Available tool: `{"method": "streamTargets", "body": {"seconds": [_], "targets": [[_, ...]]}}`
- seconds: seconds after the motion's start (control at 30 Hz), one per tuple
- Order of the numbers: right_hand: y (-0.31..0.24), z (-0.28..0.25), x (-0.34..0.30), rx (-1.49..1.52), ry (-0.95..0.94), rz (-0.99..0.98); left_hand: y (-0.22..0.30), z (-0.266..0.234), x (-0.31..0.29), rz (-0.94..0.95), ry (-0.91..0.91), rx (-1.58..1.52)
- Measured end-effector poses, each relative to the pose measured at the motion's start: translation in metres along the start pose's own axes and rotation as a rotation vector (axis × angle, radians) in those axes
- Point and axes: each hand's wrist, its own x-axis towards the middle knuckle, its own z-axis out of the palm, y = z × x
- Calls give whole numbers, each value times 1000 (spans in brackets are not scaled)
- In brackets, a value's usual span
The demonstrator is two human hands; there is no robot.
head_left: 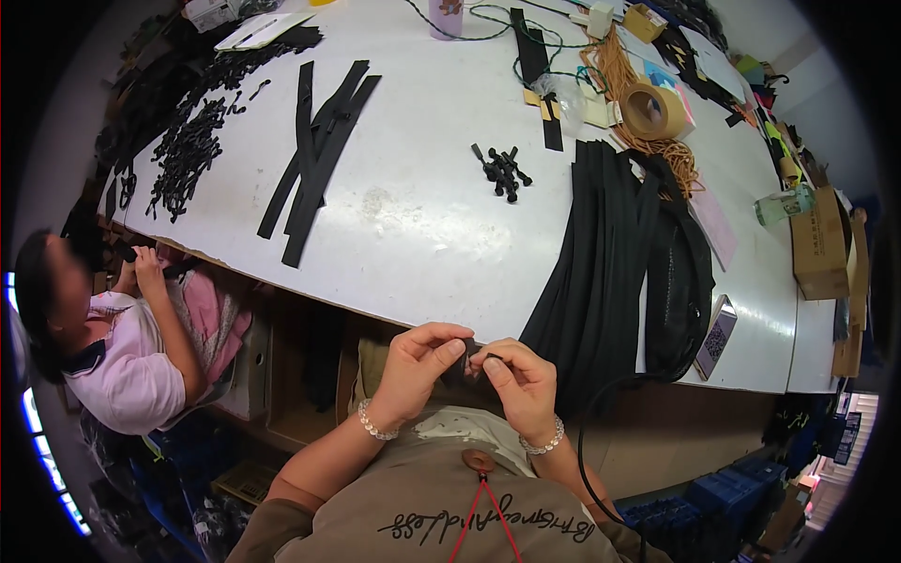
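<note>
Just off the near edge of the white table, my left hand (416,373) pinches a small dark strip (469,353) between thumb and fingers. Close beside it, my right hand (522,387) is closed in a pinch at the strip's other side; a small dark bit shows at its fingertips, too small to name. Long flat black strips (587,253) lie in a thick bundle to the right of my hands. Farther off on the table is a small pile of knobbed black pieces (502,173).
Crossed black strips (317,155) and a large heap of small black pieces (188,150) lie on the left. At right are a black bag (678,281), a tape roll (654,111), tan cord (615,64), a phone (716,340) and a carton (818,246). A co-worker (141,357) sits left.
</note>
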Motion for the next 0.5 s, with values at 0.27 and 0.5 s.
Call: {"method": "streamTargets", "body": {"seconds": [0.27, 0.5], "targets": [[-5, -4, 1, 67, -1, 141, 5, 3, -1, 73, 2, 100], [-4, 4, -1, 204, 96, 230, 3, 3, -2, 143, -37, 216]]}}
